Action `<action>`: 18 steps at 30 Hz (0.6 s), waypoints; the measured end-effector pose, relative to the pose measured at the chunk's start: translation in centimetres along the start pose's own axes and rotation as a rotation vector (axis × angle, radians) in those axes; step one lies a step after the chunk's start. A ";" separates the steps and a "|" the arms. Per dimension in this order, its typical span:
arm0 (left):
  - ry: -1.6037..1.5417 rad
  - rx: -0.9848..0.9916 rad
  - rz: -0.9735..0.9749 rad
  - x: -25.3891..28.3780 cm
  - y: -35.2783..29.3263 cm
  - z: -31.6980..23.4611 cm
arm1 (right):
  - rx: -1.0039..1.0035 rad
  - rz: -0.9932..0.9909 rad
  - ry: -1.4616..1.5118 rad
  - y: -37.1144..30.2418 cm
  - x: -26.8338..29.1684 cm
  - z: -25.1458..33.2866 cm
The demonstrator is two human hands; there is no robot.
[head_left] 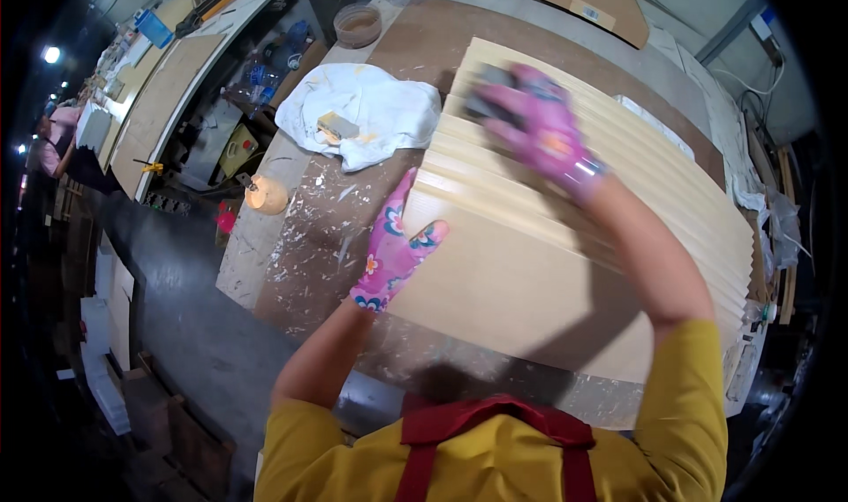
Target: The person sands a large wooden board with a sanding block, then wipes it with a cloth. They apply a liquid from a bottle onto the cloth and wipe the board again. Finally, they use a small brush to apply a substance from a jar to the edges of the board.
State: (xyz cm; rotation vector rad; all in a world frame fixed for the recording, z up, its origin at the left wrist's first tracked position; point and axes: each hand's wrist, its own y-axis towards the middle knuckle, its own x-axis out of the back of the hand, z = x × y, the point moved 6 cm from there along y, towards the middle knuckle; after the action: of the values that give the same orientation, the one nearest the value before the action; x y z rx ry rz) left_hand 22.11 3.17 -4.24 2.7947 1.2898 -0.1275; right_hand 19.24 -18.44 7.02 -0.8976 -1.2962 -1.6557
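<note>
A pale wooden panel (pixel 512 285) lies on the worktable, its far part ridged with parallel grooves and its near part flat. My left hand (pixel 394 247), in a pink flowered glove, grips the panel's left edge with the thumb over the top face; some of its fingers are hidden. My right hand (pixel 549 131), gloved alike and smeared by motion, is closed around a dark grey sanding block (pixel 488 95) on the ridged part near the left end. Left of the panel, a second sanding block (pixel 337 126), yellowish and grey, rests on a crumpled white cloth (pixel 371 95).
The brown worktable (pixel 331 206) is spotted with white paint. Near its left edge stands an orange-tan container (pixel 266 194). A round tub (pixel 358 26) sits beyond the cloth, and a cardboard piece (pixel 587 7) lies at the back. Another person (pixel 60 140) is far left.
</note>
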 end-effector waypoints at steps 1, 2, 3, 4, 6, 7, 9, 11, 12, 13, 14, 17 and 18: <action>0.005 0.004 0.029 -0.3 0.1 -0.6 | 0.046 -0.022 -0.020 2.6 -2.2 1.4; 0.012 0.008 0.053 -0.5 0.2 -1.4 | 0.095 -0.042 -0.037 4.3 -3.5 2.7; 0.019 0.008 0.077 -0.6 0.4 -2.0 | 0.082 0.022 0.006 5.2 -3.8 3.6; 0.059 -0.025 0.063 0.0 0.5 -1.6 | 0.070 0.079 0.051 5.8 -3.8 4.1; 0.137 -0.090 0.012 1.6 0.3 0.2 | 0.079 0.004 0.160 3.3 -1.6 0.8; 0.047 -0.063 0.078 1.1 0.3 -0.7 | 0.032 0.021 0.161 0.9 1.4 -1.4; 0.139 -0.063 0.028 1.1 -0.1 -0.3 | -0.202 0.079 0.013 -5.4 6.6 -8.1; 0.167 -0.055 0.010 0.8 0.1 0.1 | -0.291 0.074 -0.064 -9.1 8.4 -11.6; 0.146 -0.049 0.015 0.7 0.1 0.0 | -0.327 0.077 -0.032 -9.4 8.0 -11.9; 0.131 -0.044 0.023 0.7 0.1 0.0 | -0.365 0.076 0.004 -9.4 7.7 -11.7; 0.139 -0.040 0.026 0.8 0.0 0.3 | -0.254 0.063 0.012 -6.9 5.7 -10.5; 0.122 -0.037 0.032 1.0 0.1 0.6 | -0.071 -0.028 0.028 3.9 -2.2 -4.8; 0.073 -0.033 0.045 0.8 0.2 0.7 | -0.055 -0.067 0.030 6.2 -3.7 -4.0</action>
State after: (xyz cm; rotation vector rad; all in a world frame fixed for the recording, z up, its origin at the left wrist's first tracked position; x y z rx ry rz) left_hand 22.71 3.57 -4.97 2.8228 1.2302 -0.0023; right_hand 26.23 -22.48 5.18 -0.8673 -1.2779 -1.7577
